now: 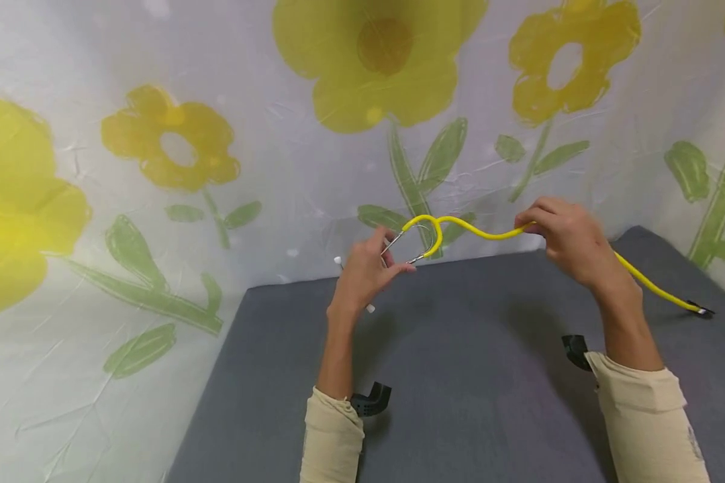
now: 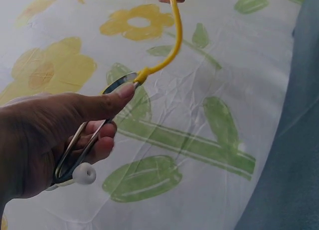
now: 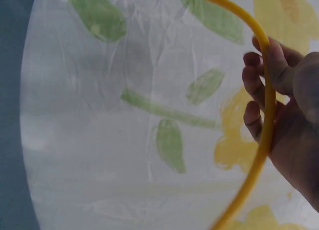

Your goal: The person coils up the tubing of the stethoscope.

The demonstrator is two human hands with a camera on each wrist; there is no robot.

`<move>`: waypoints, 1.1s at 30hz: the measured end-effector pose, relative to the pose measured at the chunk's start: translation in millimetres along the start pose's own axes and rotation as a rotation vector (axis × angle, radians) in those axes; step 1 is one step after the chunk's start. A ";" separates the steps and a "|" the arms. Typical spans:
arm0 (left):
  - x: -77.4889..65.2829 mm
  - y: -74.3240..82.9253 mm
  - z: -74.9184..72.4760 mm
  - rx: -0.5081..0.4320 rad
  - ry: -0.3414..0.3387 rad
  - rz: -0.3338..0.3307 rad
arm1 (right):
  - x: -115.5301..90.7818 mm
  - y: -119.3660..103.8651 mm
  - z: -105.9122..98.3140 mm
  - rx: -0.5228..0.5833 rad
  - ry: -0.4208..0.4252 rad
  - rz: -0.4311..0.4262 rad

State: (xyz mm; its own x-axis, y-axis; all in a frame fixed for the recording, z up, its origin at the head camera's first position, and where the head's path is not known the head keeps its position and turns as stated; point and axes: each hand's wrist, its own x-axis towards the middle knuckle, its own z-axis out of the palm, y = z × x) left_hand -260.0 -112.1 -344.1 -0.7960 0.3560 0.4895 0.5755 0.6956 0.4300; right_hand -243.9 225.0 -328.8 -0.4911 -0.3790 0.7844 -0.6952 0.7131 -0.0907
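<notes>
A stethoscope with yellow tubing (image 1: 489, 235) is held up between both hands. My left hand (image 1: 362, 268) grips its metal ear tubes (image 2: 82, 148) near the yellow fork, thumb along one tube. White ear tips (image 2: 84, 173) stick out past the palm, partly hidden by the hand in the head view. To the right, my right hand (image 1: 570, 238) pinches the tubing between thumb and fingers, and the tube runs down along the palm (image 3: 266, 115). Beyond that hand the tubing slopes down to a dark end piece (image 1: 701, 310) at the far right, over the grey surface.
A grey cloth-covered table (image 1: 447, 376) lies beneath the hands. Behind it hangs a whitish sheet (image 1: 260, 147) printed with yellow flowers and green leaves. Black wrist mounts (image 1: 371, 400) sit by both beige sleeves (image 1: 640, 409).
</notes>
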 end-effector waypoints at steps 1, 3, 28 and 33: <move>-0.5 0.0 0.6 -0.008 -0.009 0.005 | 1.2 -1.0 0.8 0.009 -0.004 -0.042; -1.1 1.0 2.4 -0.023 -0.028 0.019 | 3.6 -3.1 2.9 0.037 -0.010 -0.119; 0.8 28.4 22.4 -0.002 -0.200 0.123 | 18.9 -59.4 66.0 0.226 0.080 -0.035; 1.1 32.8 21.6 -0.097 -0.203 0.121 | 17.6 -70.4 83.7 0.028 0.226 -0.050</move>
State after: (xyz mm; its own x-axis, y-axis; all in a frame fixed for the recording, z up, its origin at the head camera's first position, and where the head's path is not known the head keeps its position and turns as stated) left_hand -246.0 -75.4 -345.9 -0.7360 0.5576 0.3839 0.6764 0.5810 0.4528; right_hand -247.6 118.8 -360.0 -0.3279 -0.2690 0.9056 -0.7316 0.6787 -0.0634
